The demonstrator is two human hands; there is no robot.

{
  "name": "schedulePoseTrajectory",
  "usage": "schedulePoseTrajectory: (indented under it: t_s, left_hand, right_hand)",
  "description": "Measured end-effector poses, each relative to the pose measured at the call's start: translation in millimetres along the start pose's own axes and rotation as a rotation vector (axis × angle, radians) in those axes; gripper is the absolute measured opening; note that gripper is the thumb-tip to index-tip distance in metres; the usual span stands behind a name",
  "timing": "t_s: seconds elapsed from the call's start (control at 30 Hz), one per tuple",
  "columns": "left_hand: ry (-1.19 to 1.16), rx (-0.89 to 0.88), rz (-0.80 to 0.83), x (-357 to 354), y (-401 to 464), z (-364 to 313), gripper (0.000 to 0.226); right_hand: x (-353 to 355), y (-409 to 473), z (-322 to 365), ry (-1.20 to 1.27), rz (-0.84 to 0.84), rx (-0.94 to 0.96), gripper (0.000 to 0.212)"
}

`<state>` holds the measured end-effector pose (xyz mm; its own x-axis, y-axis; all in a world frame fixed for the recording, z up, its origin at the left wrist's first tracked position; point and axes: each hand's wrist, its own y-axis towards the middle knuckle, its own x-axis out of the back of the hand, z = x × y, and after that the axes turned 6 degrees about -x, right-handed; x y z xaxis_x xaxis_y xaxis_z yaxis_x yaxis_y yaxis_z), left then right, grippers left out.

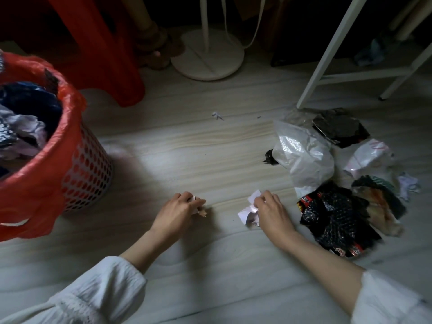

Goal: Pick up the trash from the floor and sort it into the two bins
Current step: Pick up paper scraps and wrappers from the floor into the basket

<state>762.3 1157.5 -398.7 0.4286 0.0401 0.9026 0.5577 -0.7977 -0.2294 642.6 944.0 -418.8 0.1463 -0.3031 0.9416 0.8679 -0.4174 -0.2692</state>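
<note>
My left hand is low over the wooden floor, fingers curled round small scraps of paper. A short way to its right, my right hand pinches a crumpled white paper that touches the floor. At the left stands a perforated bin lined with a red plastic bag; it holds crumpled paper and dark wrappers. A heap of trash lies at the right: a white plastic bag, black snack wrappers and other wrappers. Only one bin is in view.
A tiny paper scrap lies on the floor further back. A red plastic stool stands behind the bin. A round white stand base and white metal frame legs are at the back and back right.
</note>
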Motion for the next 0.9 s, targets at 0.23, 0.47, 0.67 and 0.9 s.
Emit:
schedulePoseTrajectory:
  t_s: [0.23,0.47,0.67,0.9]
  left_hand:
    - [0.005,-0.022,0.021,12,-20,4,0.039]
    - [0.005,0.003,0.072,17,-29,8,0.037]
    - [0.002,-0.016,0.095,13,-33,8,0.039]
    - [-0.021,-0.042,0.084,5,-40,15,0.041]
  right_hand:
    - [-13,-30,1,0.276,0.107,-0.150,0.016]
    - [8,-30,-6,0.203,0.039,-0.042,0.026]
    - [2,-46,-4,-0.143,0.237,0.137,0.077]
    - [-8,-35,1,-0.032,0.117,0.173,0.033]
